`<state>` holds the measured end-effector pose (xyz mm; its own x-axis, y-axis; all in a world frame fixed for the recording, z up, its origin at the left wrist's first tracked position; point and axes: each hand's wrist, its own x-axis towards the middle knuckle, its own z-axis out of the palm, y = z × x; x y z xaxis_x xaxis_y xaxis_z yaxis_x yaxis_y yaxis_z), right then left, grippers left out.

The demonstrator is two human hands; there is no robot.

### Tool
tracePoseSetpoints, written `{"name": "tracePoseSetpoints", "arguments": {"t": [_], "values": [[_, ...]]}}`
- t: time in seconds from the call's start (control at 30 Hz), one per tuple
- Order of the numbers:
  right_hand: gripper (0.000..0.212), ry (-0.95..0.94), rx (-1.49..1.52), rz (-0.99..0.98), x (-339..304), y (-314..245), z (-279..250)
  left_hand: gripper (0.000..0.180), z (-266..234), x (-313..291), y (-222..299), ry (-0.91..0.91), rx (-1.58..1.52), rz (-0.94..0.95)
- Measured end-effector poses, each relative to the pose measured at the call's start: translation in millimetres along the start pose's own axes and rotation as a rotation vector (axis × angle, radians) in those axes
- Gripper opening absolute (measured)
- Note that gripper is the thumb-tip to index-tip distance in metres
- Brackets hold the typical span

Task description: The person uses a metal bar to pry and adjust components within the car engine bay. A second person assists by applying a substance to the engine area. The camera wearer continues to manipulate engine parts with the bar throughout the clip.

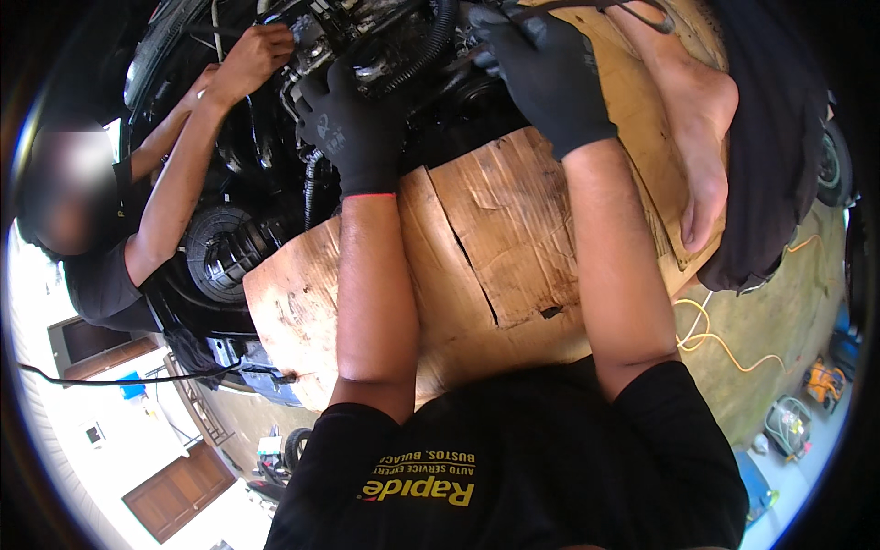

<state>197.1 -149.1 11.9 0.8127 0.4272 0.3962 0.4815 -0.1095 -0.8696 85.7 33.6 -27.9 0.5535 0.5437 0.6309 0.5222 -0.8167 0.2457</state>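
Observation:
Both my hands wear black gloves and reach into an open engine bay [385, 55]. My left hand [353, 124] lies on dark engine parts beside a black ribbed hose [431, 46]; its fingertips are hidden among the parts. My right hand [545, 73] is curled over a black part at the engine's near edge. My forearms lie across a sheet of torn brown cardboard [495, 247] spread over the car's front.
A co-worker at the left reaches a bare hand [257, 55] into the engine. A round black air-filter housing [225, 247] sits below that arm. A bare foot [701, 128] and dark cloth [779, 156] rest on the cardboard at right. A yellow cord [724, 344] lies on the ground.

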Motion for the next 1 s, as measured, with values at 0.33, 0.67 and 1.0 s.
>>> {"name": "tracePoseSetpoints", "arguments": {"t": [0.33, 0.67, 1.0], "values": [[0.030, -0.047, 0.018, -0.108, -41.7, 15.9, -8.4, 0.072, 1.6, 0.6, 2.3, 0.016, -0.029, 0.001], [0.025, -0.277, 0.249, -0.003, -47.7, 20.8, -11.4, 0.074, 2.9, 1.4, 1.3, 0.014, -0.086, 0.024], [0.022, -0.056, 0.172, -0.145, -50.4, 23.5, -5.7, 0.081, 8.0, 2.1, -8.5, 0.000, -0.091, 0.056]]}}
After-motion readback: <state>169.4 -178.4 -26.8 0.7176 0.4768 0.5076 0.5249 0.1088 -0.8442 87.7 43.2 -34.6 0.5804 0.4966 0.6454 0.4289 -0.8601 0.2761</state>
